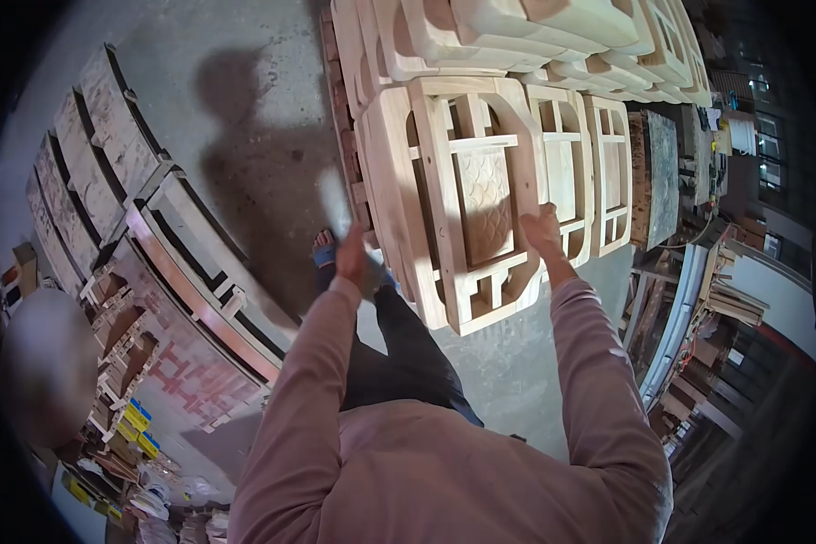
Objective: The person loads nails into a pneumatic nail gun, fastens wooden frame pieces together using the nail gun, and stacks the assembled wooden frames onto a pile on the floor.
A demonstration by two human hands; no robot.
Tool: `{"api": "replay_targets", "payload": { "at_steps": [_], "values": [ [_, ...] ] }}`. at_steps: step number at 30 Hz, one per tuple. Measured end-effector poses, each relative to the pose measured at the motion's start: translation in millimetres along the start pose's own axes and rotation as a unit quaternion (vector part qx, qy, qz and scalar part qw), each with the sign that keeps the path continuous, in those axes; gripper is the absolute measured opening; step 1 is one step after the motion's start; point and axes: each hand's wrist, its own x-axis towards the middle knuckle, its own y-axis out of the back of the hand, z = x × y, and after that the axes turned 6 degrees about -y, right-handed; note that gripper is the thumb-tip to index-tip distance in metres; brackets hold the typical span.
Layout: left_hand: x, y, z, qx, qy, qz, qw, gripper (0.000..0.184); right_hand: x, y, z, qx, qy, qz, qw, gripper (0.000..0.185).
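Note:
A pale wooden frame panel (pixel 528 154) leans at the front of a stack. It has rounded corners, crossbars and a carved board (pixel 483 204) in its middle. My right hand (pixel 542 228) is closed around the panel's right edge, near its lower half. My left hand (pixel 352 257) is left of the stack, seen edge-on with its fingers stretched upward. A gap shows between it and the front panel, and nothing is visible in it. Similar frame panels (pixel 563 163) stand behind and to the right of the front one.
More shaped wooden parts (pixel 517 45) are piled above. Brown wooden slats (pixel 343 136) run along the stack's left side. Long boards on a rack (pixel 109 145) lie to the left. A workbench (pixel 680 308) with wood pieces is at right. My feet stand on the concrete floor (pixel 272 100).

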Motion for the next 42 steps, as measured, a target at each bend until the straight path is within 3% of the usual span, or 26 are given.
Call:
{"api": "replay_targets", "payload": {
  "at_steps": [1,8,10,12,13,16,18,21,25,28,29,30,31,33,36,42],
  "values": [
    [7,18,7,-0.077,0.163,0.068,0.981,0.057,2,2,0,0.014,-0.011,-0.011,1.000,0.042],
    [126,87,-2,-0.083,0.176,0.115,0.974,0.058,3,2,-6,0.044,-0.010,0.002,0.999,0.040],
    [188,59,13,-0.080,0.176,0.123,0.973,0.059,-1,0,-6,0.048,-0.011,0.012,0.999,0.039],
    [247,-23,51,-0.079,0.171,0.128,0.974,0.060,-5,2,-10,0.054,0.004,0.034,0.998,0.037],
    [249,-74,71,-0.079,0.169,0.132,0.973,0.060,-6,1,-10,0.056,0.013,0.044,0.997,0.035],
    [245,-58,61,-0.072,0.174,0.157,0.969,0.062,-14,0,3,0.052,0.006,0.026,0.998,0.034],
    [207,-33,65,-0.065,0.153,0.179,0.970,0.064,-5,2,-2,0.067,0.019,0.022,0.997,0.032],
    [213,30,63,-0.064,0.135,0.204,0.968,0.067,-2,-3,-4,0.051,0.013,0.042,0.998,0.031],
    [247,-41,106,-0.072,0.116,0.233,0.963,0.071,0,-10,-1,0.019,0.011,0.066,0.998,0.030],
    [225,-35,112,-0.072,0.089,0.146,0.983,0.079,6,-14,7,0.003,0.032,0.063,0.997,0.030],
    [198,-28,129,-0.043,0.111,0.127,0.985,0.063,7,-16,5,0.013,0.036,0.064,0.997,0.030],
    [154,-17,156,-0.012,0.078,0.098,0.992,0.067,8,-17,2,-0.004,0.027,0.066,0.997,0.030],
    [128,-1,136,-0.005,0.068,0.106,0.992,0.067,8,-18,0,-0.020,0.017,0.068,0.997,0.029],
    [92,27,89,0.083,0.049,-0.035,0.995,0.059,4,-17,-2,-0.049,-0.005,0.072,0.996,0.029],
    [40,81,74,0.107,0.032,-0.002,0.994,0.056,8,-14,-6,-0.051,-0.040,0.030,0.997,0.034],
    [-112,235,-8,0.129,0.017,0.113,0.985,0.046,6,-12,-8,-0.119,-0.009,0.060,0.991,0.037]
  ]
}}
